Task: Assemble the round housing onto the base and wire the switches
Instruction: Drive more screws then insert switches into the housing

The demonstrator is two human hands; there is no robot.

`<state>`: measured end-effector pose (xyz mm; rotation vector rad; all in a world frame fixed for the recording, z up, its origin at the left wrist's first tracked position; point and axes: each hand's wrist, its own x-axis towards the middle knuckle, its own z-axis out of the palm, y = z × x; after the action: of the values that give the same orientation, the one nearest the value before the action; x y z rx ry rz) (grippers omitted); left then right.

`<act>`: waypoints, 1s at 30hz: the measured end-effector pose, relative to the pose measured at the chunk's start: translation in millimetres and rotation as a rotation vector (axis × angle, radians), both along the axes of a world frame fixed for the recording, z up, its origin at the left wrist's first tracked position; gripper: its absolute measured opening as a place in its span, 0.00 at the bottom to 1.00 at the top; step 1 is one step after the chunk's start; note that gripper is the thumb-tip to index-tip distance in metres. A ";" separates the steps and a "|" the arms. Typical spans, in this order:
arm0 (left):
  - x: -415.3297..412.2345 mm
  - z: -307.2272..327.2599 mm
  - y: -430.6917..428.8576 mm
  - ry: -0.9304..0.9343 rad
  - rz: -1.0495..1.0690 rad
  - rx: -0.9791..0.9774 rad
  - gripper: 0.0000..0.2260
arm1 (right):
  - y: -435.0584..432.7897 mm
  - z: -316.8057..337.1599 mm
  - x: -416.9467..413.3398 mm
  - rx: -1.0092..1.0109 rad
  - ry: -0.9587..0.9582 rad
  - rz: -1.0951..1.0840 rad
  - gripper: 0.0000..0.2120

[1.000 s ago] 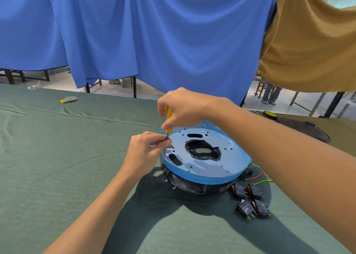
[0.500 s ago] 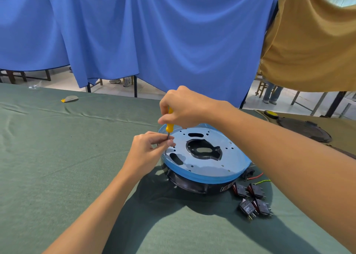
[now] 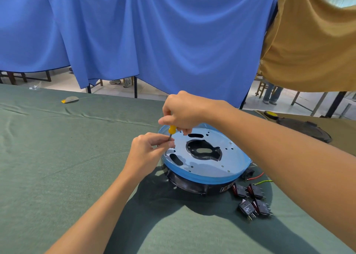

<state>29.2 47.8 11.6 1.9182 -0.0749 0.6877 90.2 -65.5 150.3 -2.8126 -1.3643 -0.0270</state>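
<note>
1. The round black housing point(image 3: 189, 184) sat at centre frame on the green-clothed table point(image 3: 57, 167). It was capped by a blue-filmed metal plate point(image 3: 212, 166), whose central cutout showed only a dark interior.
2. The right hand point(image 3: 185, 112) gripped the yellow handle of a screwdriver point(image 3: 172, 129), its tip at the plate's left edge.
3. The left hand point(image 3: 148, 151) pinched the screwdriver's shaft just above the tip.
4. Four black rocker switches point(image 3: 247, 208) lay loose at the housing's lower right, with red and green wires point(image 3: 256, 176) just above them.
</note>
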 end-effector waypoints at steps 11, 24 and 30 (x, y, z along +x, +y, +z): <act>6.4 -8.8 10.4 -0.060 -0.048 -0.426 0.11 | 3.0 -0.6 0.5 0.068 -0.053 -0.015 0.18; 13.8 -28.4 7.6 0.153 0.083 -0.353 0.18 | 4.4 9.2 -5.9 -0.069 -0.012 -0.067 0.10; 11.8 -27.6 7.7 0.148 0.072 -0.356 0.17 | 9.2 10.3 -8.8 -0.135 -0.005 -0.158 0.15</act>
<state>41.0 55.5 -15.9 1.6270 0.1984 0.5619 81.5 -56.2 160.6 -3.0268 -1.1844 0.0576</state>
